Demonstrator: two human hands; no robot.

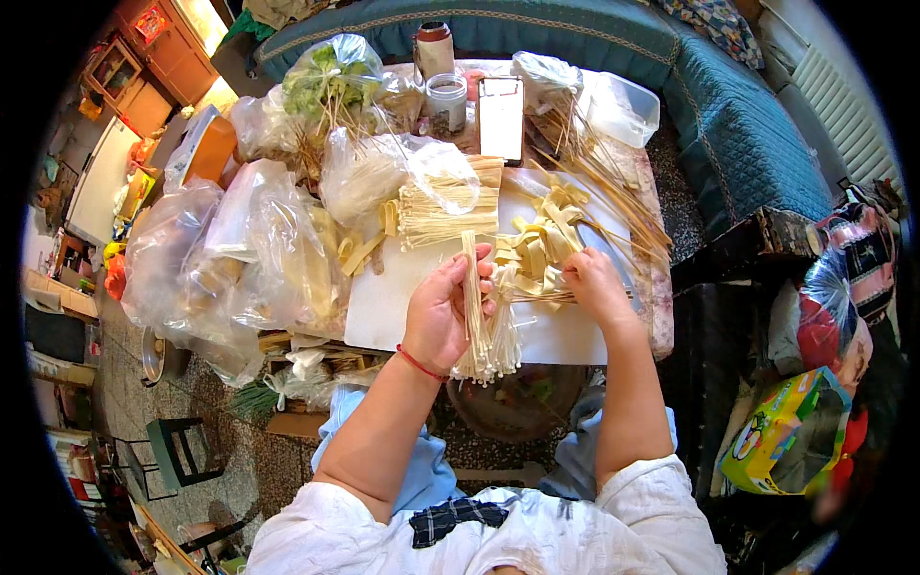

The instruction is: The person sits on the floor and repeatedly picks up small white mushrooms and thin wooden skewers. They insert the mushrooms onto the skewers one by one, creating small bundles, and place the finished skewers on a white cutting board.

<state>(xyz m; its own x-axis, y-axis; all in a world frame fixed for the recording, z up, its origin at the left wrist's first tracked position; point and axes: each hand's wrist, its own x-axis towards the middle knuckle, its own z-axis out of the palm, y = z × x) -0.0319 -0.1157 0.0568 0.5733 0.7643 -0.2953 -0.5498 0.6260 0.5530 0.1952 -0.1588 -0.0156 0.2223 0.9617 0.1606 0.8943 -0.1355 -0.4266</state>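
Observation:
My left hand (447,305) holds a small bunch of enoki mushrooms (472,295) between thumb and fingers, caps towards me. Beside it, more enoki (507,338) hang over the edge of the white board (392,291). My right hand (593,282) has its fingers curled at the flat beige strips (550,233), which look like tofu skin; whether it grips one is unclear. Thin wooden skewers (543,296) lie just left of that hand. A larger row of enoki (445,215) lies at the board's back, partly under a clear plastic bag.
Behind the board stand a smartphone (501,118), a jar (446,104) and a flask (434,50). Plastic bags (266,244) crowd the left, with bagged leafy greens (334,75) behind. Long skewers (625,208) and a plastic tub (624,108) are at right. A round bowl (514,410) sits below the table edge.

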